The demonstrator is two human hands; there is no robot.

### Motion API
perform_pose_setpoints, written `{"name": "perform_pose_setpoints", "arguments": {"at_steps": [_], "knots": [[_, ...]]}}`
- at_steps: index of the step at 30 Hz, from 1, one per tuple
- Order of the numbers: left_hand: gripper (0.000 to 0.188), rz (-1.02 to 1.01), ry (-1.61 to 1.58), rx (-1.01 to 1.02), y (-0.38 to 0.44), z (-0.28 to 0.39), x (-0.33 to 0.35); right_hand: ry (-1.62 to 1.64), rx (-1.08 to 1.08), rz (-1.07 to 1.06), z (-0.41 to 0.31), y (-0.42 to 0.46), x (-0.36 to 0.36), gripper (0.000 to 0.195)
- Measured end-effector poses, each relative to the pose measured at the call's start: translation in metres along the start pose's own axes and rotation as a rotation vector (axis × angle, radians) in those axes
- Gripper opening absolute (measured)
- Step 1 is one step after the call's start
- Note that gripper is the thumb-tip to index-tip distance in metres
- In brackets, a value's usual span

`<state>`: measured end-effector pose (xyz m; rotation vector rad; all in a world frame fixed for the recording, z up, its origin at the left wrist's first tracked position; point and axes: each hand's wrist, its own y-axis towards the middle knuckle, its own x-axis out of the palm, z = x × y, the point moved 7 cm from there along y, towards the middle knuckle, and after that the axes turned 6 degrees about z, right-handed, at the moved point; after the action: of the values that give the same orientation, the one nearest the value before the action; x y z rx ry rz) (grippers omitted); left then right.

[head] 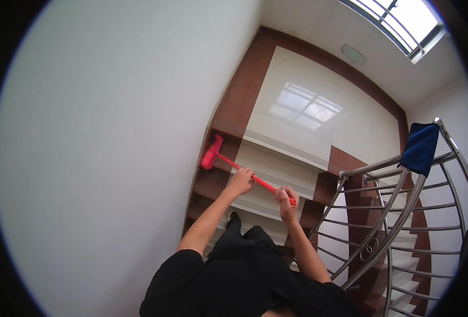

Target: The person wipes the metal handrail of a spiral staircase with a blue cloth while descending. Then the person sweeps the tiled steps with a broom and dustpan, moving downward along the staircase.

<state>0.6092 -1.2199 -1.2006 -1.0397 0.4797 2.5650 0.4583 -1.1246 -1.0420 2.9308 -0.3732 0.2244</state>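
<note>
A broom with a red handle and a pink bristled head (213, 152) reaches across the stairs towards the wall on the left. Its head lies on a dark brown section of a step, at the foot of the white wall. Around the middle of the handle my left hand (241, 181) is closed. My right hand (287, 197) grips the handle close to its end, whose red tip shows beyond the fingers. Under the handle run white stair treads (265, 178) with grooved edges.
A stainless steel railing (380, 206) stands on the right, with a blue cloth (420, 146) draped over it. Another flight of stairs (406, 259) shows behind its bars. The white wall (99, 138) borders the steps on the left. A glossy landing (297, 99) lies ahead, below a barred window (396, 20).
</note>
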Motion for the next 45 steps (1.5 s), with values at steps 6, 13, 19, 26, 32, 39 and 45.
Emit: {"name": "perform_pose_setpoints", "arguments": {"at_steps": [6,13,19,26,32,39,45], "knots": [[0.020,0.207,-0.115,-0.153,-0.008,-0.021,0.008,-0.093,0.011,-0.033,0.013,0.002,0.024,0.027],[0.023,0.216,-0.082,-0.221,-0.010,-0.040,0.003,-0.205,-0.035,-0.194,0.005,-0.008,0.053,0.024],[0.022,0.130,-0.051,-0.179,0.000,-0.041,0.020,-0.200,-0.086,-0.255,0.006,0.001,0.036,0.022],[0.021,-0.004,0.078,-0.180,0.014,-0.024,0.078,-0.026,0.040,-0.011,0.027,-0.004,-0.043,0.030],[0.023,-0.243,0.145,-0.055,0.021,0.060,0.175,0.113,0.075,0.369,0.015,-0.038,-0.175,0.035],[0.026,-0.501,0.067,0.132,0.014,0.242,0.334,0.090,0.009,0.763,-0.064,-0.103,-0.360,0.035],[0.029,-0.593,-0.190,0.365,0.010,0.393,0.402,-0.242,-0.017,0.830,-0.152,-0.135,-0.416,0.035]]}}
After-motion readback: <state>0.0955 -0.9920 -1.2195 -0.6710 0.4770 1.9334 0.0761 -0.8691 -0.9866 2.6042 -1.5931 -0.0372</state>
